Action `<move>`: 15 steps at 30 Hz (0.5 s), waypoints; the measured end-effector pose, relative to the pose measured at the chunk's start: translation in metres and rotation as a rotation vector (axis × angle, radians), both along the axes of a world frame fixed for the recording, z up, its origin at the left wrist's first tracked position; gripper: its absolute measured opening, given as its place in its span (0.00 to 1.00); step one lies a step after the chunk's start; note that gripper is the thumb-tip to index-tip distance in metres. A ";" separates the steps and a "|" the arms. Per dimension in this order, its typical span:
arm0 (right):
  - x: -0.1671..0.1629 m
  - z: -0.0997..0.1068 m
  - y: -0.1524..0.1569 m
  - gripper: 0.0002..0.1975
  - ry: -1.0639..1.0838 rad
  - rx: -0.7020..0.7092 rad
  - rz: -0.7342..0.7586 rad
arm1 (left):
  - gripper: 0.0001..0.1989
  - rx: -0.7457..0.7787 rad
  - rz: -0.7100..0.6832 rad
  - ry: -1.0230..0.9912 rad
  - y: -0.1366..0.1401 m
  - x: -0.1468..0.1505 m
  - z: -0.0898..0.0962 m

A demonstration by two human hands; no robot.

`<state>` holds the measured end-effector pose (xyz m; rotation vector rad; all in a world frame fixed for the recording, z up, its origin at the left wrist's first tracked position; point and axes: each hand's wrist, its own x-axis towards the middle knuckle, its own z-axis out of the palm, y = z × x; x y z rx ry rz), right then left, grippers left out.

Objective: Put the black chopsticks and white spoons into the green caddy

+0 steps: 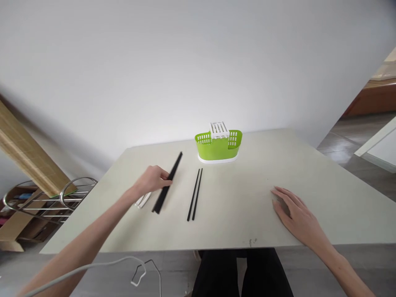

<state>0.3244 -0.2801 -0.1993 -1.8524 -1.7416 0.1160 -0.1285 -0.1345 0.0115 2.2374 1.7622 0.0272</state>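
Observation:
My left hand (154,180) is closed round a bunch of black chopsticks (162,198), held at a slant over the left half of the table. Their exact number is hard to make out. Partly hidden under that wrist are slim white things (143,200) whose kind I cannot tell. Two more black chopsticks (195,194) lie side by side on the table, just right of the bunch. My right hand (295,212) rests on the tabletop at the right, fingers loosely stretched and holding nothing. Behind the two chopsticks stands a green utensil basket (218,149) with a white base and a white slotted top piece.
The pale table (247,206) backs onto a white wall (173,74). On the left are a metal rack (62,202), a long wooden board (31,152) and an open cardboard box (12,227). A grey cable (102,264) crosses near my left forearm.

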 end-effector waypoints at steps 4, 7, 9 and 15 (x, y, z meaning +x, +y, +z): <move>-0.002 0.005 0.001 0.23 0.024 0.005 0.014 | 0.21 -0.163 -0.073 -0.084 -0.006 0.070 -0.028; -0.002 0.007 0.002 0.23 0.046 0.029 0.023 | 0.20 -0.242 -0.107 -0.048 0.000 0.103 -0.045; -0.002 0.007 0.002 0.23 0.058 0.039 0.032 | 0.16 -0.235 -0.121 0.054 0.007 0.118 -0.051; -0.002 0.010 0.002 0.22 0.071 0.027 0.036 | 0.08 -0.086 -0.098 0.232 0.014 0.141 -0.056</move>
